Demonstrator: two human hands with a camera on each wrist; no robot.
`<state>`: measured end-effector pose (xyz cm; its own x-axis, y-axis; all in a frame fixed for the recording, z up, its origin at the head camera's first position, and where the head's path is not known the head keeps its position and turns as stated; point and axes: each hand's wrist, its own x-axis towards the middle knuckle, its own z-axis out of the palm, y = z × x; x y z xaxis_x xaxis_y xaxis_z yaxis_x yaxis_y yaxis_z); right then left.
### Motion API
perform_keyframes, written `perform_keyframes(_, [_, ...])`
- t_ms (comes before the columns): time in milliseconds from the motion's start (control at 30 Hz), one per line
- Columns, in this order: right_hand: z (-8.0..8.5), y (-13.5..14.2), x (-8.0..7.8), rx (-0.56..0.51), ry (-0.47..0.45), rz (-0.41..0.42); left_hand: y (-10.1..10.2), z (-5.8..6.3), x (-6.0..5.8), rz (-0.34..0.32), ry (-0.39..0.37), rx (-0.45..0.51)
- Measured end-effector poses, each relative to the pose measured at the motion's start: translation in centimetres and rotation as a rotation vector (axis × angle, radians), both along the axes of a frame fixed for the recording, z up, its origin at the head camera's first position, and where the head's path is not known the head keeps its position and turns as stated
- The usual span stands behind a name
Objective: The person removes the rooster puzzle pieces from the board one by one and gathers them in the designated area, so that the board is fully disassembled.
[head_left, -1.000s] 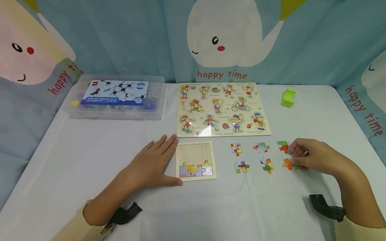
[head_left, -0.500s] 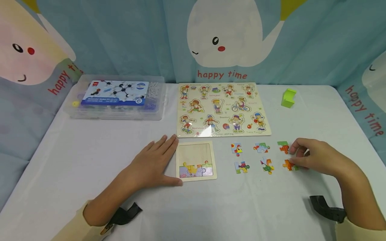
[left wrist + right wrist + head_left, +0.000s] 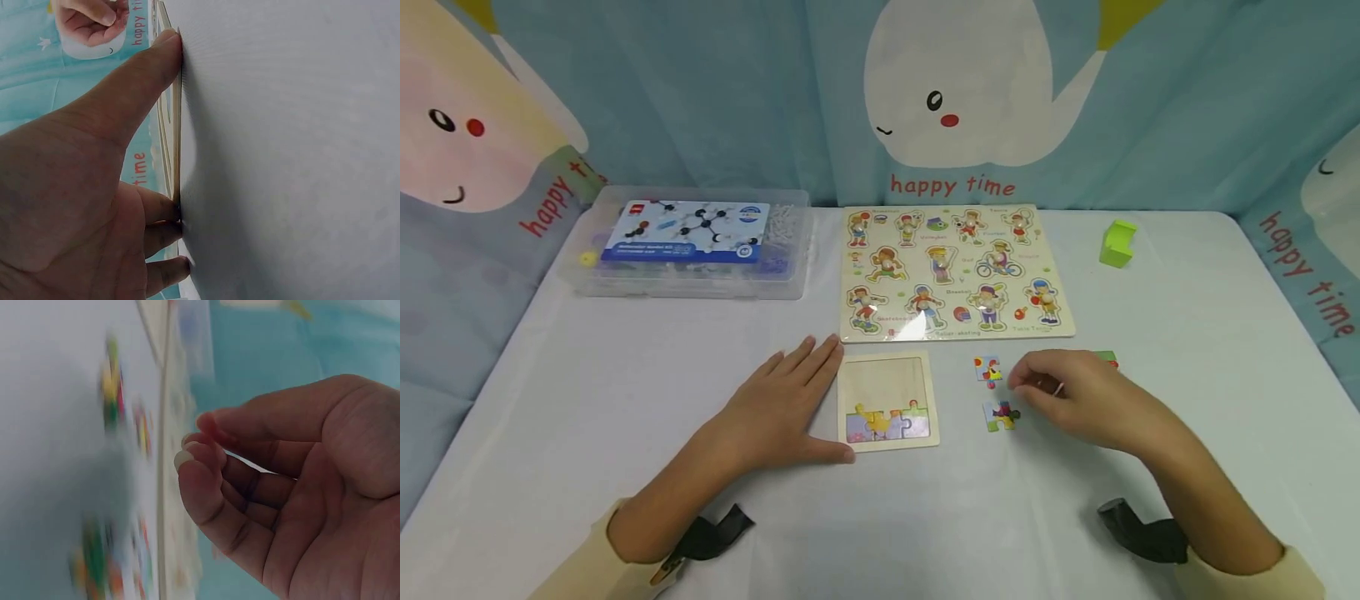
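My left hand (image 3: 778,408) lies flat with straight fingers against the left side of a small wooden puzzle tray (image 3: 934,400); its thumb touches the near left corner. A bottom row of joined jigsaw pieces (image 3: 887,424) fills the tray's lower part. My right hand (image 3: 1078,396) hovers over the loose pieces, fingers loosely curled, nothing showing between them in the right wrist view. Just left of its fingertips lie an upper jigsaw piece (image 3: 988,368) and a lower jigsaw piece (image 3: 1002,415). A green-topped piece (image 3: 1107,358) peeks out behind it; the hand hides other pieces in the head view.
Behind the tray lies a large wooden sports-figure puzzle board (image 3: 955,271). A clear plastic box (image 3: 692,279) with a molecular model kit card stands at the back left. A lime-green block (image 3: 1117,243) sits at the back right. A printed curtain (image 3: 737,100) hangs behind the white-covered table.
My right hand has left the orange piece at the right and moved left to the pieces nearer the tray. My left hand has stayed against the tray.
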<state>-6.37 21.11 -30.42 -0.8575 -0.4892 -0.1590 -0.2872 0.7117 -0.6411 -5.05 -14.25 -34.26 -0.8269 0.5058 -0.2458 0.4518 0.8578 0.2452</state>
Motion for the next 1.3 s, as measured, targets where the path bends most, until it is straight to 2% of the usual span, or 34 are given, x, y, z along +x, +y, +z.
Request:
perform_keyframes(267, [-1.0, -7.8, -0.1, -0.079, -0.078, 0.230, 0.0, -0.1, -0.1, -0.007, 0.012, -0.006])
perform_keyframes(400, [-1.7, -10.9, -0.5, -0.063, -0.138, 0.281, -0.1, -0.1, -0.1, -0.011, 0.016, -0.003])
perform_keyframes(500, [-2.2, -12.3, -0.7, -0.033, -0.152, 0.286, -0.1, -0.1, -0.2, -0.014, 0.019, 0.000])
perform_keyframes(700, [-2.6, -12.8, -0.6, -0.020, -0.161, 0.268, -0.1, -0.1, -0.1, -0.015, 0.017, 0.000])
perform_keyframes(1033, [-2.6, -12.8, -0.6, -0.005, -0.146, 0.293, -0.1, -0.2, -0.2, -0.017, 0.021, -0.007])
perform_keyframes(1300, [-2.6, -12.9, -0.5, -0.003, -0.157, 0.282, -0.1, -0.2, -0.2, -0.016, 0.026, -0.002])
